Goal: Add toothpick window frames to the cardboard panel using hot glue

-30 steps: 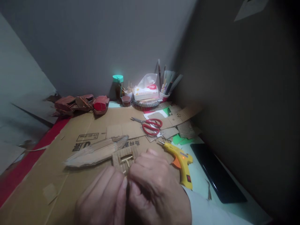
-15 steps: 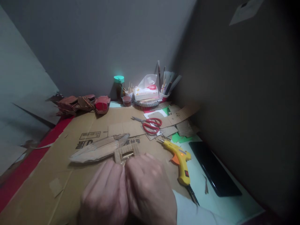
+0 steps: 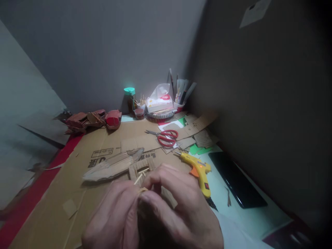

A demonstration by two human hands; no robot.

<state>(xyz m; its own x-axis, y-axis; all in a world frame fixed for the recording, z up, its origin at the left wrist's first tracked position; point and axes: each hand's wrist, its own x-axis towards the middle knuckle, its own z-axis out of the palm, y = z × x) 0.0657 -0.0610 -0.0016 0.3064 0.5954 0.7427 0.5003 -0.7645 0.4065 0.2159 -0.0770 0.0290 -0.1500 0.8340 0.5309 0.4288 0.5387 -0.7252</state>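
My left hand [image 3: 112, 214] is closed, its fingers curled in at the bottom middle of the view. Against it, my right hand [image 3: 184, 204] is bent in a pinch, thumb and forefinger close together. A small tan piece [image 3: 142, 190] shows between the fingertips of both hands; most of it is hidden and its kind is unclear. Just beyond the fingers, thin pale wooden sticks [image 3: 141, 175] lie by a corrugated cardboard frame [image 3: 133, 170] with a rectangular opening. Left of the frame rests a pointed, boat-shaped cardboard piece [image 3: 109, 167].
Red-handled scissors [image 3: 167, 138] lie beyond the hands, near cardboard scraps [image 3: 203, 138]. A yellow glue gun [image 3: 198, 169] with an orange light and a black phone-like slab [image 3: 236, 180] are at right. Behind stand a tissue pack [image 3: 159, 103], a jar [image 3: 129, 100] and reddish cardboard shapes [image 3: 85, 121].
My right hand has turned and opened out from a tight curl, so its thumb and forefinger now show, with the tan piece between the hands. The view has shifted slightly.
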